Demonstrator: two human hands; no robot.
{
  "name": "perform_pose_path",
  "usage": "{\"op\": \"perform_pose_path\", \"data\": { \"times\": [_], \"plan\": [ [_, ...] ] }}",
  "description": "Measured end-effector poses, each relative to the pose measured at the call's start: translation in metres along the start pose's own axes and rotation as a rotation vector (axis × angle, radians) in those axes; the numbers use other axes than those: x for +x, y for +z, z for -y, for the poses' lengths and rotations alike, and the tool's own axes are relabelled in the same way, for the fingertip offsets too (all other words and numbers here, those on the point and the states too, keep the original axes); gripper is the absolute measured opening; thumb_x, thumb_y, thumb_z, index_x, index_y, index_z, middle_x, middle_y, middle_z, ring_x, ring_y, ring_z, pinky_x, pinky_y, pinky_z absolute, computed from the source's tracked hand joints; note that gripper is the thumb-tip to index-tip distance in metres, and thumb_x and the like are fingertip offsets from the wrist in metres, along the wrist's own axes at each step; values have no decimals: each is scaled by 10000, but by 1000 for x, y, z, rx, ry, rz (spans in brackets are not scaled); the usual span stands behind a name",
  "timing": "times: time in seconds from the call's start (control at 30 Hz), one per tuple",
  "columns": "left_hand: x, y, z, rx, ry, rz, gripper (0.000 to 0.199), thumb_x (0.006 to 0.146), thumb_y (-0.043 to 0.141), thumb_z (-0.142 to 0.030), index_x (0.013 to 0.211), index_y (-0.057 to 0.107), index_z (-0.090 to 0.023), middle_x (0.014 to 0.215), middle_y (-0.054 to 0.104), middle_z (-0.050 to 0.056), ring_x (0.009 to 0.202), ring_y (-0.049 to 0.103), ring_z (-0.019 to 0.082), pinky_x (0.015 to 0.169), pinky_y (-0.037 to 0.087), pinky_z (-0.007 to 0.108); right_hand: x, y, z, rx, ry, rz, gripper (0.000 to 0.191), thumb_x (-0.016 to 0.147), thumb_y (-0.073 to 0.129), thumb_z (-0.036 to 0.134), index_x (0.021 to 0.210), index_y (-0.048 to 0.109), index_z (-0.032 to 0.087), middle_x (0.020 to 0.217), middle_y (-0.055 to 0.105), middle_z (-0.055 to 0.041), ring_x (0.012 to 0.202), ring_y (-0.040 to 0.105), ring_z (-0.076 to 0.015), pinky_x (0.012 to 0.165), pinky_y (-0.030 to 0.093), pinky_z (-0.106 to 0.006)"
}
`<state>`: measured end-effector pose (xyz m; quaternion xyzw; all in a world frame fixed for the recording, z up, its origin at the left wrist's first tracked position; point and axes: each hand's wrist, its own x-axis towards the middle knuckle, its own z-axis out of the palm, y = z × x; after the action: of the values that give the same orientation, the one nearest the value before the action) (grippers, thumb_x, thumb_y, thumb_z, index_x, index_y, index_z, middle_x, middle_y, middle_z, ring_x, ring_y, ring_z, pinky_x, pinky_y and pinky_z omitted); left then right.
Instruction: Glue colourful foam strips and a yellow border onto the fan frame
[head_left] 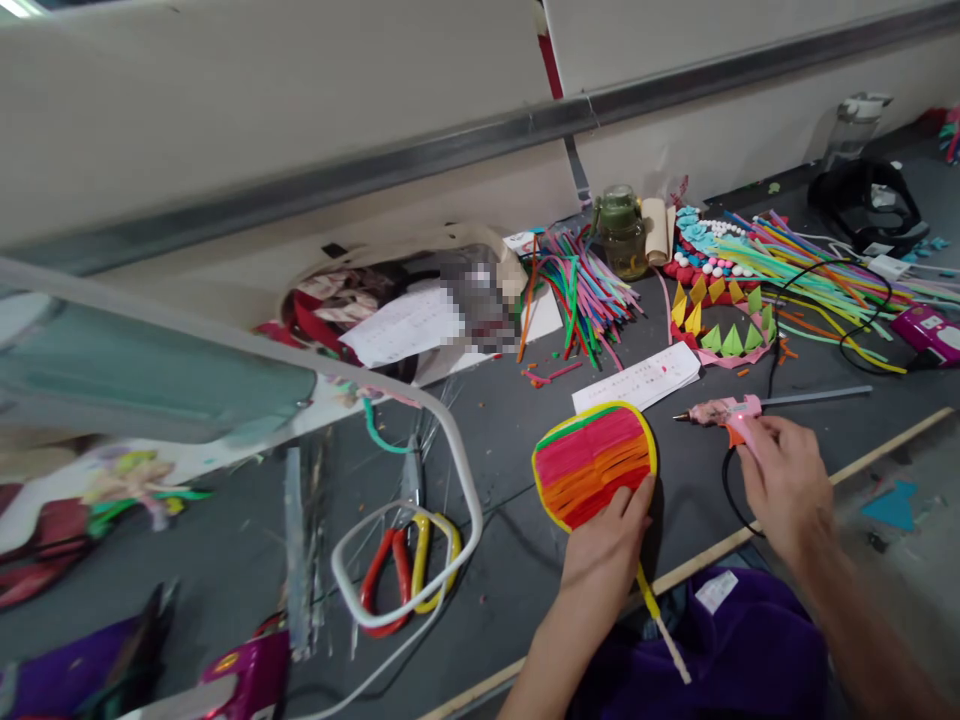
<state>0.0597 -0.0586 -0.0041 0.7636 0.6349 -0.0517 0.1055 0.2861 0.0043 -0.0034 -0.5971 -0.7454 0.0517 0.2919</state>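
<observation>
My left hand [611, 535] is closed on the lower right edge of a round fan [592, 450] with pink, orange, red and green strips and a yellow fuzzy rim. Its handle [660, 625], partly wrapped in yellow, points down past the table edge. To the right, my right hand [787, 485] grips a pink hot glue gun [731, 410], finger near the orange trigger. A clear glue stick [821, 392] sticks out of its back, and its nozzle points left, a short way from the fan. Behind the fan lies a folded paper with writing [637, 378].
Pliers with red and yellow handles [397, 570] lie left, under a white tubular frame [457, 450]. Bundled pipe cleaners [581, 285], a green-lidded jar [621, 235] and a paper-spiked crown [731, 340] stand at the back. A black cable [772, 340] loops on the right.
</observation>
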Motion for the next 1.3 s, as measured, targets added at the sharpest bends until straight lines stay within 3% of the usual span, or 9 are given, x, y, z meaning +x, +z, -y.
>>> {"op": "perform_pose_path", "data": {
  "times": [0.1,0.17,0.4,0.63,0.87,1.0,1.3],
  "plan": [
    [0,0,1,-37,14,10,511,988,456,-154,1488,418,-258,1095,648,70,888,690,179,657,522,231,-5,8,26,51,-308,130,391,947,448,66,1234,674,207,954,614,-111,888,541,-244,767,468,-357],
    [0,-1,1,-47,22,26,526,993,438,-152,1508,380,-242,1135,637,84,921,687,186,678,533,243,-8,20,37,47,-409,244,454,903,483,23,1266,659,231,925,590,-92,853,511,-239,732,449,-350],
    [4,-5,-3,-31,22,88,564,971,463,-126,1516,350,-219,1120,633,78,931,690,189,731,557,259,-6,43,34,21,-413,314,478,882,496,11,1294,645,202,931,548,-101,862,473,-250,716,449,-359],
    [-4,1,-10,43,41,-23,603,928,440,-22,1503,362,-187,1047,635,60,888,677,173,737,569,248,-3,41,31,33,-417,350,521,865,448,-14,1308,632,186,948,541,-104,884,479,-257,727,475,-370],
    [-11,4,-10,-60,109,-139,478,937,479,-41,1401,446,-151,1081,627,64,920,666,185,792,579,293,-2,41,27,47,-425,367,567,845,431,-20,1341,614,185,959,553,-105,900,497,-261,761,507,-392],
    [-9,1,-10,-62,92,-120,461,952,464,-42,1397,450,-158,1076,632,61,889,676,187,759,588,304,-1,40,24,62,-432,372,557,855,435,0,1352,607,182,960,564,-104,900,508,-260,771,520,-399],
    [-5,-18,-12,-72,59,42,458,987,439,-97,1438,432,-183,1108,632,67,903,694,226,708,617,349,1,40,21,80,-422,366,546,856,447,26,1335,620,223,952,590,-90,887,541,-254,768,520,-383]
  ]
}}
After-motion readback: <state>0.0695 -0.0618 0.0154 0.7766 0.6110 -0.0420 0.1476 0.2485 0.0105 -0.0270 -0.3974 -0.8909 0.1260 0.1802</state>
